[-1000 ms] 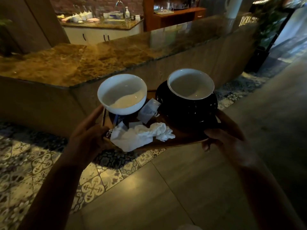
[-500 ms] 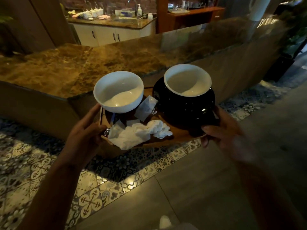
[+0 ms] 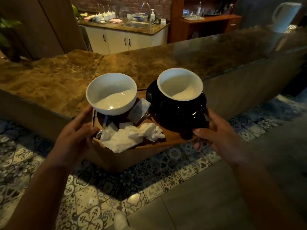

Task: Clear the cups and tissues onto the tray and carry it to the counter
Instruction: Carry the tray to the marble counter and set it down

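Observation:
I carry a wooden tray (image 3: 172, 138) in the air, just in front of the brown marble counter (image 3: 132, 63). My left hand (image 3: 78, 135) grips its left edge and my right hand (image 3: 216, 135) grips its right edge, thumb on top. On the tray stand a white cup (image 3: 111, 93) at the left and a black cup with a white inside (image 3: 180, 85) on a black saucer (image 3: 176, 113) at the right. Crumpled white tissues (image 3: 131, 135) lie at the tray's front, with a small paper packet (image 3: 138, 110) between the cups.
The counter's corner juts toward me under the tray. Patterned floor tiles (image 3: 33, 163) run along its base. Behind it are a sink counter (image 3: 137, 25) with white cabinets, a wooden shelf unit (image 3: 207, 22), and a white jug (image 3: 285, 15) at the counter's far right.
I have walked closer to the counter. The tray has risen and now overlaps the counter's near edge. Both hands keep their hold.

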`<state>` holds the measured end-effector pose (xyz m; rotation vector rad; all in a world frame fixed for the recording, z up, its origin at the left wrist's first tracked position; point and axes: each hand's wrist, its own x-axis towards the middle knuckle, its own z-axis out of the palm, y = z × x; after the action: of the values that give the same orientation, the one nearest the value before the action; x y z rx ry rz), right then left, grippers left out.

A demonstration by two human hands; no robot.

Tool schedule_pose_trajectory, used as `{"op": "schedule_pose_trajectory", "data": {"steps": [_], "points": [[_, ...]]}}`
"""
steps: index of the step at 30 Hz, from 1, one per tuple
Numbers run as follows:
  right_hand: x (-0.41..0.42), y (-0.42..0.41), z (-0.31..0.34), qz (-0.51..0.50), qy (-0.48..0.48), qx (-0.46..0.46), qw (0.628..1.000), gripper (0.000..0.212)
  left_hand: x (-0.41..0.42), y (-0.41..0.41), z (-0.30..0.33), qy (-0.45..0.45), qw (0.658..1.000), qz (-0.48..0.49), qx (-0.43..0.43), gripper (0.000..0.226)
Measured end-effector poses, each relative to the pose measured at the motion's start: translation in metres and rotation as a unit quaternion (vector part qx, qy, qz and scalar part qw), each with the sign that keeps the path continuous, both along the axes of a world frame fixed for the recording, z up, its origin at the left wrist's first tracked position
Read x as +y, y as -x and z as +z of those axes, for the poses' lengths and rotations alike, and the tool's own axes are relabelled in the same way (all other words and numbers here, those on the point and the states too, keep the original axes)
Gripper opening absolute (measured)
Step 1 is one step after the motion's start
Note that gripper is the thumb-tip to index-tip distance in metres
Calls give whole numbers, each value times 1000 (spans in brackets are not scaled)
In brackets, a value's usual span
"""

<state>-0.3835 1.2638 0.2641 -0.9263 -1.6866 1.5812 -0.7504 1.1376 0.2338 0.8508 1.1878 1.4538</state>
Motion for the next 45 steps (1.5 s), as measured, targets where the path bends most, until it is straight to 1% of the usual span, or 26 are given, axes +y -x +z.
{"op": "schedule_pose_trajectory", "data": {"steps": [2,5,8,9,10,12,13,15,16,18,19,20,21,23,24,25,27,28,31,32,33,35,36,38,42,45], "points": [[10,24,-1,-7,9,-2,1000,64,13,24,1,5,1000,-16,6,107],[22,66,-1,-15,11,-2,1000,64,32,64,10,13,1000,-9,26,82],[33,111,2,-30,7,-5,1000,66,55,106,18,5,999,5,43,69],[37,125,2,-35,7,-3,999,67,62,119,22,6,999,3,46,60],[41,138,3,-39,6,-1,999,66,69,133,26,8,999,-10,43,57],[50,161,3,-49,5,0,999,62,83,157,34,21,998,-45,38,57],[56,171,3,-54,8,-1,999,60,90,167,38,24,997,-59,39,62],[71,190,1,-60,20,4,998,61,107,188,44,38,994,-94,35,96],[81,199,0,-63,27,10,998,63,116,198,44,48,992,-108,35,110],[104,216,-3,-63,34,23,997,70,137,216,40,58,992,-112,27,123],[116,225,-4,-60,39,25,997,73,148,222,38,63,992,-105,23,125],[129,234,-6,-59,45,26,997,75,159,229,35,66,993,-91,28,123],[143,242,-9,-58,50,29,997,76,172,235,30,57,995,-77,36,115],[168,259,-16,-54,54,25,997,73,195,247,23,43,997,-50,39,86],[180,265,-19,-56,52,17,997,70,205,253,19,44,997,-41,44,78],[191,271,-21,-55,52,7,997,66,214,257,17,52,997,-34,49,76],[215,286,-25,-48,68,1,997,64,231,270,13,73,996,-21,40,94],[226,294,-25,-44,73,4,996,65,239,275,13,77,996,-16,36,98],[259,317,-30,-28,79,-10,996,70,267,296,1,85,995,17,41,63],[269,324,-32,-28,83,-13,996,70,275,301,-1,92,995,28,35,61],[279,332,-34,-31,90,-10,995,70,284,308,-4,96,994,32,29,61],[297,349,-34,-37,104,1,994,70,301,323,-9,103,994,30,25,81],[304,358,-34,-39,108,4,993,70,310,330,-11,108,993,32,25,85],[316,376,-36,-45,112,5,993,67,330,351,-20,113,992,36,40,70],[335,412,-47,-58,130,16,990,64,360,393,-28,121,992,0,28,72],[344,433,-55,-66,137,17,988,65,378,416,-33,125,992,-16,29,67]]}}
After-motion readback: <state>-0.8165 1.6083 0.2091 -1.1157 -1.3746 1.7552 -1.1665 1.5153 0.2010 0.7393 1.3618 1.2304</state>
